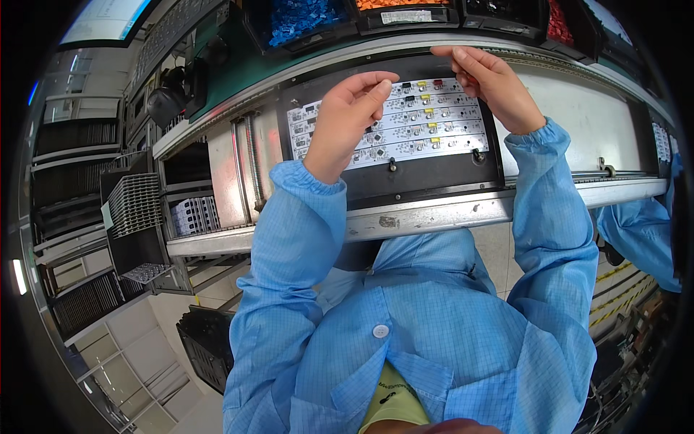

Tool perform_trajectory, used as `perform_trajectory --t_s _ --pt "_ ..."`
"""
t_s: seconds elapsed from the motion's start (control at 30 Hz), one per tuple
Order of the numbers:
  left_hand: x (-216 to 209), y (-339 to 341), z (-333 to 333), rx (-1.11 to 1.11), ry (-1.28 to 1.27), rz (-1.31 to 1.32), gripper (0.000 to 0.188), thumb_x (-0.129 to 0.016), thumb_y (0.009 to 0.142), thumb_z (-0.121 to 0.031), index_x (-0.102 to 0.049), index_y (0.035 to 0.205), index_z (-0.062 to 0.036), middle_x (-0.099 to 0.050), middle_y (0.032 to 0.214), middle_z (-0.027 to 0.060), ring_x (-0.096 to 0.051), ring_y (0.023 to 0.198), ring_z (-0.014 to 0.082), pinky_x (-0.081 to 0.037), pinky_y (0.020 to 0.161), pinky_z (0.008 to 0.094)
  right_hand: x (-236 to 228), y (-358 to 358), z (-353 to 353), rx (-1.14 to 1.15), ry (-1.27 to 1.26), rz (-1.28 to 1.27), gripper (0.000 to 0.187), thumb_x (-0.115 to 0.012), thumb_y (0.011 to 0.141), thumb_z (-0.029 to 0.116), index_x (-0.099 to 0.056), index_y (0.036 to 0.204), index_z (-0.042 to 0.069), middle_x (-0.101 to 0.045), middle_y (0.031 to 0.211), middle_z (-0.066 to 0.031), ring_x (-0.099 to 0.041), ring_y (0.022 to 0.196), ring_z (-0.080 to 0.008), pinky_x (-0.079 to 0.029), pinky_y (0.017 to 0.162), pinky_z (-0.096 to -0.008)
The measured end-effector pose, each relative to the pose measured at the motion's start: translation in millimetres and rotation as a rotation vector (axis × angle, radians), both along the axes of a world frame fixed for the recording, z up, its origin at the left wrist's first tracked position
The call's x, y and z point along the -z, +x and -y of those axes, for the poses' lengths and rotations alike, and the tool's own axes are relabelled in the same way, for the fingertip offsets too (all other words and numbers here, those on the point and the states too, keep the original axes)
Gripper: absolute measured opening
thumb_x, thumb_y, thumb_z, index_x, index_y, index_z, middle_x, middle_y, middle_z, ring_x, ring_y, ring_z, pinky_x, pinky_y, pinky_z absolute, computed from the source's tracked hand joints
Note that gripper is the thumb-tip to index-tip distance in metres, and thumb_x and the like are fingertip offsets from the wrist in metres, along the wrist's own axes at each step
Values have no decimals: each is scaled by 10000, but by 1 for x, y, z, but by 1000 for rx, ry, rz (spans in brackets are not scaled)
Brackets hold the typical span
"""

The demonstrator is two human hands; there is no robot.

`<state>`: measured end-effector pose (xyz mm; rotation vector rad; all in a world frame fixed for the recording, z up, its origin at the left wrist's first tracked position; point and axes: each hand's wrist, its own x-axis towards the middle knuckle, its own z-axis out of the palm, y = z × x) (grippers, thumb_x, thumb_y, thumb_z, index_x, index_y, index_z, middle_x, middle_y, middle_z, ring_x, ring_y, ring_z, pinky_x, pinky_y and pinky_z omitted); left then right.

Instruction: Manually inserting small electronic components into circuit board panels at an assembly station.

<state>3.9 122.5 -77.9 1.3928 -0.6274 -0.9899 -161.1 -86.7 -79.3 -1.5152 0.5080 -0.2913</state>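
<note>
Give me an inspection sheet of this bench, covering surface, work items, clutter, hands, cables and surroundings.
Surface: black carrier between metal conveyor rails.
Work items: white circuit boards in the carrier, bearing yellow components among others.
Clutter: bins beyond the far rail, with blue parts, orange parts and red parts.
Hands: left hand over the boards, right hand near the carrier's far edge; whether either holds anything is unclear.
Cables: none clearly made out.
Surroundings: slotted rack at left; another person's blue sleeve at right.
</note>
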Motion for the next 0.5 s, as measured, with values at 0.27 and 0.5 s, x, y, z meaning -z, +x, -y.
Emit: perform_trajectory --t_s 0.27,0.5 --pt "-2 -1 0 -30 -27 -25 298 -659 1010 -147 -689 1292 -54 -570 808 -51 -494 727 33 -384 647 188 12 -4 8 -53 -483 -74 253 -642 1037 172 -718 1233 32 -725 1068 -36 -674 995 -100 -535 871 -216" --pt "5 5 -2 -35 9 5 250 -667 1008 -128 -669 1236 -26 -643 914 -29 -509 728 13 -360 606 164 4 -4 -1 -72 -612 -183 172 -728 952 80 -751 1096 -11 -759 921 -64 -693 826 -106 -570 745 -250"
